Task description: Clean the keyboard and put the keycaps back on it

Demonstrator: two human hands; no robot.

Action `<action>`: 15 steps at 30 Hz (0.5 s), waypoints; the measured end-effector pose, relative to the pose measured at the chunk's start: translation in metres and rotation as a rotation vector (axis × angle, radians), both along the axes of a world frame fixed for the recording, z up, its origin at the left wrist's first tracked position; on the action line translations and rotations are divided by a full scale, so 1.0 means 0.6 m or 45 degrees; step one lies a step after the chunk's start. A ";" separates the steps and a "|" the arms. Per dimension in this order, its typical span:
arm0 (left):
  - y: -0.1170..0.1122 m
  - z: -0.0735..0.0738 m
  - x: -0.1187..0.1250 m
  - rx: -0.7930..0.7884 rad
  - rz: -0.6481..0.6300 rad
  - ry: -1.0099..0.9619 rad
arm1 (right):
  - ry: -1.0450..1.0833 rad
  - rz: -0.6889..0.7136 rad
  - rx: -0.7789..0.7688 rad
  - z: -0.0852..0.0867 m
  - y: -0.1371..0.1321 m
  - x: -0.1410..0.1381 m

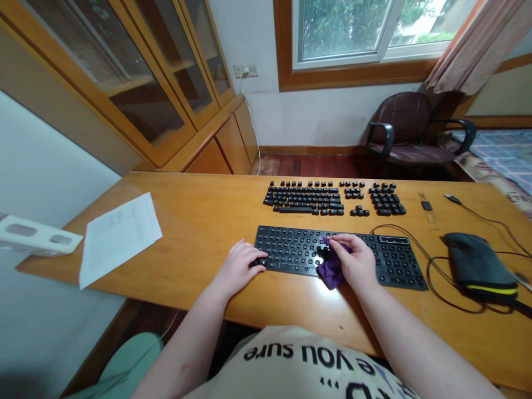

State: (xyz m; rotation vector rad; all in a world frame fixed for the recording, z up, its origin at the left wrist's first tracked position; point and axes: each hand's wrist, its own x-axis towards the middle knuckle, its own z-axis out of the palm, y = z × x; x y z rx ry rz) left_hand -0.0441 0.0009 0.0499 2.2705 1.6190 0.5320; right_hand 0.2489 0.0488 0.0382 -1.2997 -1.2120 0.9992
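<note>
A black keyboard base (286,247) with its keycaps off lies on the wooden desk in front of me. My left hand (239,269) holds the near left corner of the base, fingers bent over the top and thumb at the front edge. Pinched between the thumb and fingers of my right hand (356,257) is a purple cloth (331,272). That cloth drapes over the middle of the base and its front edge. Behind the base, the removed black keycaps (305,198) are laid out in keyboard order.
A cable (434,277) loops right of the base, beside a dark grey pouch (477,263). A keycap puller (426,205) and a USB plug (452,198) lie at back right. Paper sheets (120,238) and a white plastic object (39,235) are at left.
</note>
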 end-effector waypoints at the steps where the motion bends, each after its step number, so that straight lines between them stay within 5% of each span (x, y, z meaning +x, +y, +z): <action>1: 0.000 0.000 -0.001 -0.013 -0.003 0.004 | -0.003 -0.002 -0.002 0.001 0.000 0.000; 15: -0.003 -0.009 -0.002 0.051 -0.019 0.040 | -0.051 -0.012 -0.011 -0.002 0.001 0.000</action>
